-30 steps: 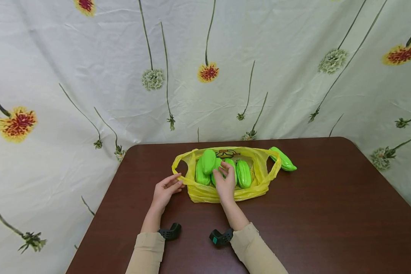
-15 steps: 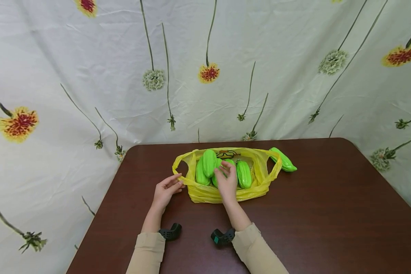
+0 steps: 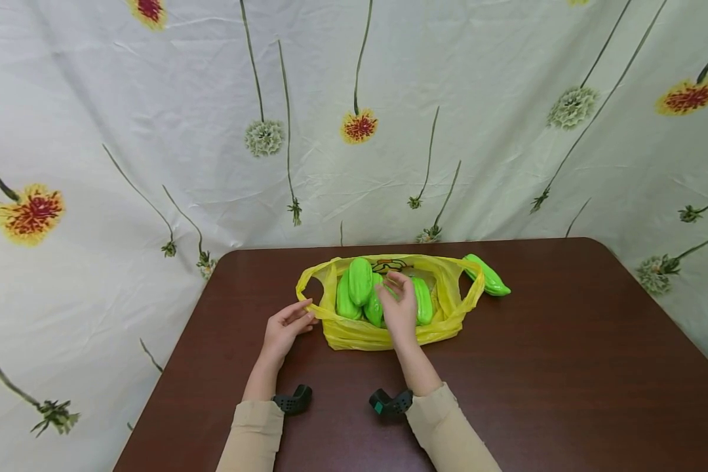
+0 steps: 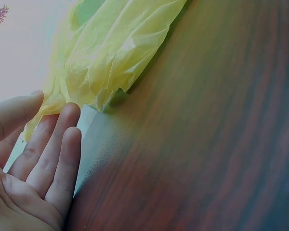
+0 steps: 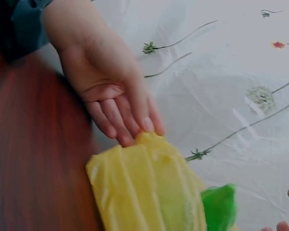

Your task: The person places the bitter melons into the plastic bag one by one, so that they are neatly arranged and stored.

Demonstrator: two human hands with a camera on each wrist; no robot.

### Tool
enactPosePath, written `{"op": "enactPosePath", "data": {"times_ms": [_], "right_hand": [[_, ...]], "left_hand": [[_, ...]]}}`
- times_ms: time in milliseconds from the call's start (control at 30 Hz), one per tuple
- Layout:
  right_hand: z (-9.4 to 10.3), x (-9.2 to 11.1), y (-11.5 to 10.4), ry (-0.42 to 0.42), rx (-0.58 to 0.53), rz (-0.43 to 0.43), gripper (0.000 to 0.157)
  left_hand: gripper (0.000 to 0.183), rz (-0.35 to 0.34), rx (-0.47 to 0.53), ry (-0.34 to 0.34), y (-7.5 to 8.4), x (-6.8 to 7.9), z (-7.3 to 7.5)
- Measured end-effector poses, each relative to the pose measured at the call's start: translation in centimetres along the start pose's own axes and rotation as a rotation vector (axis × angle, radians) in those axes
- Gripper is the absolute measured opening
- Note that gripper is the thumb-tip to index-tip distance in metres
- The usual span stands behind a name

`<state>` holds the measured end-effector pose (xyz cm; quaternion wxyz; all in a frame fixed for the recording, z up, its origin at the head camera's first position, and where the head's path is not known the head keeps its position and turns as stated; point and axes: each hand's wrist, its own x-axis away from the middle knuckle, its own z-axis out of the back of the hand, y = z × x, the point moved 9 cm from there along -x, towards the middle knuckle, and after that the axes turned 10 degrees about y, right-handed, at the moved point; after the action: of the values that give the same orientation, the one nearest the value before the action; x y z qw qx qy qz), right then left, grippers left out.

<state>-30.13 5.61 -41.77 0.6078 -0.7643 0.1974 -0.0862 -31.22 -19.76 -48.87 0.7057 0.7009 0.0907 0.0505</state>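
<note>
A yellow plastic bag (image 3: pixel 360 337) lies with its mouth open on the table. Inside are several bright green ridged gourds; one gourd (image 3: pixel 360 280) lies on top at the left, another gourd (image 3: pixel 423 303) at the right. My left hand (image 3: pixel 283 333) pinches the bag's left handle between thumb and fingers, as the left wrist view also shows. Over the bag's opening is my right hand (image 3: pixel 402 311), thumb and fingers apart, with nothing seen between them. It hides part of the gourds beneath. In the right wrist view only its fingertips (image 5: pixel 282 227) enter at the lower right corner.
One more green gourd (image 3: pixel 491 278) lies outside the bag, behind its right handle (image 3: pixel 476 288). The dark brown table (image 3: pixel 566 360) extends to both sides and towards me. A white flowered cloth (image 3: pixel 484 78) hangs behind it.
My right hand has moved a little to the right over the bag, away from the upper left gourd, which has settled slightly. The left hand keeps its place at the handle.
</note>
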Motion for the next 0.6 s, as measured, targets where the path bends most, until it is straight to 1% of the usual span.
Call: {"op": "enactPosePath", "data": {"times_ms": [33,267,500,600], "right_hand": [[0.2,-0.3,0.1,0.005,0.004,0.009,0.033],[1.6,-1.2,-1.2,0.018,0.023,0.043,0.035],[2.6,-1.7,-2.5,0.013,0.012,0.017,0.033],[2.9,-1.8,-3.1,0.009,0.011,0.018,0.035]], "left_hand": [[0.043,0.000,-0.002,-0.002,0.0,0.0,0.0],[0.044,0.002,0.001,-0.003,-0.1,-0.1,-0.1],[0.042,-0.009,0.017,-0.003,0.1,0.0,-0.1],[0.042,-0.014,0.021,-0.003,0.2,0.1,-0.1]]}}
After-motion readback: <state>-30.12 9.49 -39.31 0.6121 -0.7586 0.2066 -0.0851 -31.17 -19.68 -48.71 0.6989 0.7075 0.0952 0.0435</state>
